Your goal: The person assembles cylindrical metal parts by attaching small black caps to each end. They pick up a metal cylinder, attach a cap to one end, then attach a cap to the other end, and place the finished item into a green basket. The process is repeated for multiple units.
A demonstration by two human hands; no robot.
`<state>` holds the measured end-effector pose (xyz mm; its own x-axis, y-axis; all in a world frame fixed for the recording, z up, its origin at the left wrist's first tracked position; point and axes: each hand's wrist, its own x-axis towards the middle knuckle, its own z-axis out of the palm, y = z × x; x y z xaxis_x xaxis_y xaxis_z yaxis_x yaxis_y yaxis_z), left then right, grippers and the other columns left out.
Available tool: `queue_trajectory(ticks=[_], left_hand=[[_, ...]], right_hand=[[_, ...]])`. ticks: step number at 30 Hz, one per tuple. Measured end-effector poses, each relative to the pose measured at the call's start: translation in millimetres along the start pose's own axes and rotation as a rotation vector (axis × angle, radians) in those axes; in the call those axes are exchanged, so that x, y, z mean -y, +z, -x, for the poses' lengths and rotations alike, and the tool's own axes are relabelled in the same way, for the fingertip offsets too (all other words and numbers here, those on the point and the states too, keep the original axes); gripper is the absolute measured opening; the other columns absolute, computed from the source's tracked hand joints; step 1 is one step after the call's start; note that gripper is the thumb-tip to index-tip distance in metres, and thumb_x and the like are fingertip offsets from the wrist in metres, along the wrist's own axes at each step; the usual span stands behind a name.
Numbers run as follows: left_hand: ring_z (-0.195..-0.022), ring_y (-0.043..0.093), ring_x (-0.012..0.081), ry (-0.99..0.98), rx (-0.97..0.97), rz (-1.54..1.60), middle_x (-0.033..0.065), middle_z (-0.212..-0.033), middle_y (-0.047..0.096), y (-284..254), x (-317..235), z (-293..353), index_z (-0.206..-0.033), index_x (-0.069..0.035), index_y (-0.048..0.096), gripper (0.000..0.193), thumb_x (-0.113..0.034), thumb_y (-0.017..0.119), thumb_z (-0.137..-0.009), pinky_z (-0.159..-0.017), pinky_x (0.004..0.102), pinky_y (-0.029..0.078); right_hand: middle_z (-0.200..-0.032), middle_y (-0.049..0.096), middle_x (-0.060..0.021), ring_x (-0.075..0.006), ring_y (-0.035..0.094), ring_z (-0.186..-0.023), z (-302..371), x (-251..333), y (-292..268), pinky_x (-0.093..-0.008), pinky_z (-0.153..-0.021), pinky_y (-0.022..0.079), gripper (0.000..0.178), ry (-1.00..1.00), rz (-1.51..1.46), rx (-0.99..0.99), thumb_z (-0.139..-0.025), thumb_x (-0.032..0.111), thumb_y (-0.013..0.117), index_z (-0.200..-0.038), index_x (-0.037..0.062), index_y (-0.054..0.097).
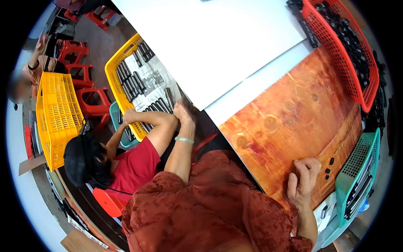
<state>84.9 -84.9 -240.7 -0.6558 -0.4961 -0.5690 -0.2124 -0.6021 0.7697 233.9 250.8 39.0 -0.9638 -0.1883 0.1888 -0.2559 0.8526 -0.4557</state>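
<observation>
My left hand (pixel 184 112), a pale bangle (pixel 184 139) on its wrist, reaches to the near edge of a yellow basket (pixel 112 71). It is blurred, so I cannot tell whether its fingers grip anything; a dark tube (pixel 169 97) lies right beside them. More dark tubes (pixel 130 82) lie in rows on newspaper in that basket. My right hand (pixel 304 181) rests on the reddish wooden board (pixel 289 126), fingers loosely bent, thumb apart, nothing visible in it. Three small black pieces (pixel 327 171) lie just right of its fingers.
A red basket (pixel 336 50) of black parts stands far right; a green basket (pixel 357 161) with tubes is nearer. At left, a co-worker in a red shirt (pixel 138 168) reaches toward the yellow basket. Stacked yellow baskets (pixel 58 117) and red stools (pixel 92 103) stand beyond.
</observation>
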Motion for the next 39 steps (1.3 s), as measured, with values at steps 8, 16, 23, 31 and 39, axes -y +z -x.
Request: queue_trajectory(ticks=[8, 16, 23, 31, 39], left_hand=[[-0.068, 0.064, 0.0244, 0.152, 1.596, -1.252, 0.013, -0.074, 0.066, 29, -127, 216, -0.082, -0.002, 0.066, 0.012, -0.013, 0.065, -0.078, -0.062, 0.0343, 0.05], [-0.071, 0.06, 0.0326, 0.664, 2.449, -0.978, 0.0174, -0.075, 0.057, 143, -96, 352, -0.081, 0.005, 0.054, 0.014, -0.007, 0.057, -0.075, -0.057, 0.0409, 0.047], [-0.06, 0.055, 0.0183, 1.154, 2.405, -0.628, 0.0066, -0.079, 0.056, 253, -152, 412, -0.085, -0.004, 0.055, 0.013, -0.016, 0.056, -0.083, -0.053, 0.0303, 0.042], [-0.04, 0.036, 0.0076, 0.141, 1.734, 0.494, -0.0015, -0.055, 0.041, 270, -201, 392, -0.058, -0.017, 0.039, 0.035, -0.011, 0.057, -0.088, -0.044, 0.0252, 0.029], [-0.042, 0.033, 0.01, 0.358, 1.501, 1.169, 0.0022, -0.05, 0.041, 235, -223, 366, -0.048, -0.013, 0.039, 0.028, 0.007, 0.053, -0.062, -0.059, 0.0219, 0.029]], right_hand=[[-0.082, 0.052, -0.0092, -0.0259, 0.048, -0.075, -4, -1, -1, -0.0382, -0.069, 0.035, 0.024, -0.144, -0.097, -0.011, -0.07, 0.004, 0.068, -0.093, 0.0026, 0.061], [-0.078, 0.057, -0.0123, -0.0268, 0.051, -0.069, 4, -14, -4, -0.0376, -0.066, 0.039, 0.019, -0.024, -0.452, -0.193, -0.074, -0.007, 0.061, -0.092, -0.0004, 0.06], [-0.086, 0.057, -0.0102, -0.0237, 0.051, -0.079, 7, -29, -6, -0.0372, -0.071, 0.04, 0.005, -0.17, -0.204, -0.256, -0.079, 0.007, 0.06, -0.082, 0.0025, 0.059], [-0.083, 0.049, -0.0059, -0.0225, 0.045, -0.076, 9, -27, -3, -0.0351, -0.069, 0.035, 0.017, -0.102, -0.25, -0.075, -0.082, 0.009, 0.061, -0.098, 0.0048, 0.058], [-0.083, 0.049, -0.007, -0.0229, 0.047, -0.078, 8, -25, 0, -0.0359, -0.07, 0.037, 0.013, -0.104, -0.294, -0.25, -0.079, 0.008, 0.059, -0.091, 0.0054, 0.056]])
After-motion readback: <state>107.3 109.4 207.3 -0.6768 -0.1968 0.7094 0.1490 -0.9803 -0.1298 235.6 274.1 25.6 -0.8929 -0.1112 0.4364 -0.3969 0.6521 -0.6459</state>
